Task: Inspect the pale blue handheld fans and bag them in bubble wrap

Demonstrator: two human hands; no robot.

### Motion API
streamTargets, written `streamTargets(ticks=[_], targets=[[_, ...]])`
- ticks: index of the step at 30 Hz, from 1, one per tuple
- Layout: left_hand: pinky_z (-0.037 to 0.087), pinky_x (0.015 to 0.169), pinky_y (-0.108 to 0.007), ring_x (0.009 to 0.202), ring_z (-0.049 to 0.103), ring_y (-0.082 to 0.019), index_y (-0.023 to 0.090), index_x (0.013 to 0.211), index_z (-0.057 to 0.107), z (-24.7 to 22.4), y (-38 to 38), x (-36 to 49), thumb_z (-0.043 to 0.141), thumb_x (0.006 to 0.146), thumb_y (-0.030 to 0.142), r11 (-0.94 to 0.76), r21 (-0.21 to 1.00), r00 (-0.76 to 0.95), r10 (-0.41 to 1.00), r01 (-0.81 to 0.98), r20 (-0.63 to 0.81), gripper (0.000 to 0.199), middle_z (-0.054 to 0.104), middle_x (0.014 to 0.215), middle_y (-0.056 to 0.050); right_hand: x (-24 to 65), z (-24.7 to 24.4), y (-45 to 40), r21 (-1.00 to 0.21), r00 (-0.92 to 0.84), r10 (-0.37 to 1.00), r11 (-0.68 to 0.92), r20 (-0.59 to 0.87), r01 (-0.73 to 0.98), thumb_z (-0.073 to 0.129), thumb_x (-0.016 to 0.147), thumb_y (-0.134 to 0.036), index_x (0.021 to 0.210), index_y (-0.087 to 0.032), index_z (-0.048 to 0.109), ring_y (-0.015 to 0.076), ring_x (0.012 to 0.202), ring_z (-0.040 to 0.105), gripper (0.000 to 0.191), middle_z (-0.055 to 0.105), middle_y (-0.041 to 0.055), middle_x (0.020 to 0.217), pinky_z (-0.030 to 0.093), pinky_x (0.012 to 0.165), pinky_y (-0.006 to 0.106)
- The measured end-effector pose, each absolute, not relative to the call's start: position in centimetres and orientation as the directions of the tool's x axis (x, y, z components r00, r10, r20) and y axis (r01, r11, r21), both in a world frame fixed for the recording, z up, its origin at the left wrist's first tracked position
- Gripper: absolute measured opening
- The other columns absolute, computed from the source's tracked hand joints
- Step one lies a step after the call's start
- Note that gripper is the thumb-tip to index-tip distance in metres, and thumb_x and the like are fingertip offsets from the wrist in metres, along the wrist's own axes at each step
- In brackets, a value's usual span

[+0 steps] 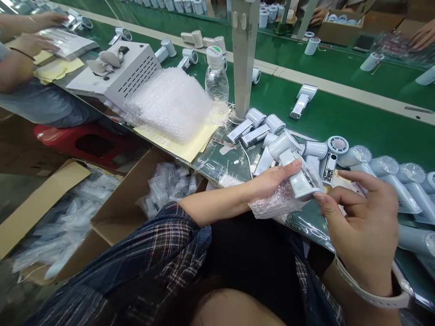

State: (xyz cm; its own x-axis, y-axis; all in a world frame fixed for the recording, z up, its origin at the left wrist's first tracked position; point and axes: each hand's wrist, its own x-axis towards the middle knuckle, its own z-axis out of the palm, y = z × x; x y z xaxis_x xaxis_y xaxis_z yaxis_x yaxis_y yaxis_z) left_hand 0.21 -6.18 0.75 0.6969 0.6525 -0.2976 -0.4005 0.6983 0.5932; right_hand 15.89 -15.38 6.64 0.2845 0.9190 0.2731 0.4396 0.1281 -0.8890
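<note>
My left hand (pixel 272 183) is closed round a light blue device (pixel 299 179) and a piece of bubble wrap (pixel 277 203), its thumb on top of the device. The wrap hangs beneath the device. My right hand (pixel 363 217) is at the device's near right end, thumb and a finger at its rim, the index finger stretched out above. Just beyond my hands lie several similar light blue devices (pixel 314 148). One of them (pixel 329 167) shows its inner parts through an open handle.
A stack of bubble wrap (pixel 173 102) lies on yellow sheets, beside a clear bottle (pixel 216 83) and a post (pixel 244 59). Left stands a white metal box (pixel 118 72). Cartons (pixel 112 208) with wrapped items are below the table edge. Another person's hands (pixel 34 43) are at upper left.
</note>
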Motion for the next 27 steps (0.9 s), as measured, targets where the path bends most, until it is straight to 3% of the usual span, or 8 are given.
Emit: streamTargets(ticks=[3, 5, 8, 11, 15, 19, 23, 27], targets=[[0.055, 0.084, -0.035, 0.082, 0.068, -0.02, 0.014, 0.097, 0.071, 1.0, -5.7, -0.3, 0.082, 0.077, 0.085, 0.609, 0.705, 0.686, 0.687, -0.363, -0.24, 0.075, 0.075, 0.089, -0.008, 16.4, 5.9, -14.3, -0.92, 0.238, 0.953, 0.088, 0.19, 0.383, 0.092, 0.086, -0.056, 0.14, -0.027, 0.062, 0.0199, 0.055, 0.062, 0.069, 0.066, -0.007, 0.064, 0.048, 0.054, 0.032], [0.056, 0.082, -0.036, 0.082, 0.068, -0.02, 0.015, 0.101, 0.071, 1.9, -5.4, -0.7, 0.076, 0.077, 0.091, 0.465, 0.845, 0.682, 0.709, -0.265, -0.176, 0.08, 0.075, 0.092, -0.009, 16.6, 5.1, -13.8, -0.983, 0.085, 0.993, 0.068, 0.083, 0.168, 0.091, 0.086, -0.061, 0.152, -0.028, 0.055, 0.0215, 0.067, 0.072, 0.082, 0.078, 0.0005, 0.087, 0.057, 0.06, 0.034], [0.057, 0.086, -0.039, 0.096, 0.072, -0.029, 0.017, 0.116, 0.07, 4.7, -4.8, -1.7, 0.082, 0.075, 0.086, -0.018, 0.998, 0.69, 0.723, 0.067, -0.033, 0.081, 0.077, 0.107, -0.012, 16.4, 4.0, -13.8, -0.996, -0.095, 0.993, 0.061, 0.068, -0.068, 0.093, 0.081, -0.068, 0.154, -0.032, 0.059, 0.0262, 0.087, 0.079, 0.088, 0.08, 0.0093, 0.117, 0.065, 0.068, 0.038], [0.057, 0.089, -0.04, 0.101, 0.072, -0.031, 0.021, 0.136, 0.061, 8.0, -3.8, -3.5, 0.081, 0.084, 0.075, -0.426, 0.88, 0.791, 0.602, 0.208, 0.104, 0.077, 0.075, 0.113, -0.011, 16.1, 3.9, -14.6, -0.991, -0.065, 0.992, 0.099, 0.105, -0.092, 0.098, 0.079, -0.056, 0.122, -0.026, 0.078, 0.0259, 0.076, 0.077, 0.056, 0.08, 0.0081, 0.098, 0.063, 0.054, 0.033], [0.058, 0.091, -0.038, 0.098, 0.07, -0.023, 0.027, 0.148, 0.046, 9.9, -1.5, -7.1, 0.05, 0.11, 0.048, -0.588, 0.78, 0.705, 0.645, 0.213, 0.294, 0.044, 0.068, 0.112, -0.006, 16.5, 4.4, -15.2, -0.964, 0.04, 0.998, 0.051, 0.042, -0.26, 0.088, 0.092, -0.041, 0.115, -0.025, 0.077, 0.026, 0.081, 0.076, 0.03, 0.076, 0.0079, 0.099, 0.054, 0.038, 0.027], [0.057, 0.095, -0.046, 0.103, 0.065, -0.023, 0.025, 0.139, 0.05, 7.4, 0.2, -7.1, 0.048, 0.108, 0.024, -0.668, 0.555, 0.41, 0.743, 0.496, 0.529, 0.031, 0.062, 0.116, -0.008, 16.8, 3.7, -14.9, -0.924, 0.124, 0.992, 0.018, -0.032, -0.383, 0.086, 0.093, -0.045, 0.128, -0.027, 0.07, 0.0226, 0.08, 0.074, 0.042, 0.073, 0.0052, 0.096, 0.051, 0.037, 0.024], [0.054, 0.084, -0.039, 0.092, 0.06, -0.02, 0.021, 0.117, 0.062, 3.6, 0.1, -3.9, 0.037, 0.109, 0.012, -0.742, 0.249, 0.44, 0.595, 0.623, 0.673, 0.028, 0.059, 0.102, -0.007, 16.6, 2.9, -14.7, -0.926, 0.134, 0.991, 0.027, -0.026, -0.376, 0.087, 0.091, -0.055, 0.122, -0.027, 0.066, 0.0195, 0.076, 0.072, 0.047, 0.073, 0.004, 0.096, 0.055, 0.049, 0.026], [0.05, 0.079, -0.039, 0.084, 0.055, -0.02, 0.024, 0.106, 0.069, 3.1, 0.3, -3.5, 0.027, 0.115, 0.018, -0.734, 0.277, 0.137, 0.449, 0.619, 0.883, 0.044, 0.054, 0.084, -0.005, 16.8, 2.7, -14.6, -0.957, 0.105, 0.994, 0.036, 0.006, -0.287, 0.087, 0.085, -0.07, 0.122, -0.029, 0.063, 0.0205, 0.071, 0.07, 0.06, 0.073, 0.0028, 0.092, 0.059, 0.06, 0.034]])
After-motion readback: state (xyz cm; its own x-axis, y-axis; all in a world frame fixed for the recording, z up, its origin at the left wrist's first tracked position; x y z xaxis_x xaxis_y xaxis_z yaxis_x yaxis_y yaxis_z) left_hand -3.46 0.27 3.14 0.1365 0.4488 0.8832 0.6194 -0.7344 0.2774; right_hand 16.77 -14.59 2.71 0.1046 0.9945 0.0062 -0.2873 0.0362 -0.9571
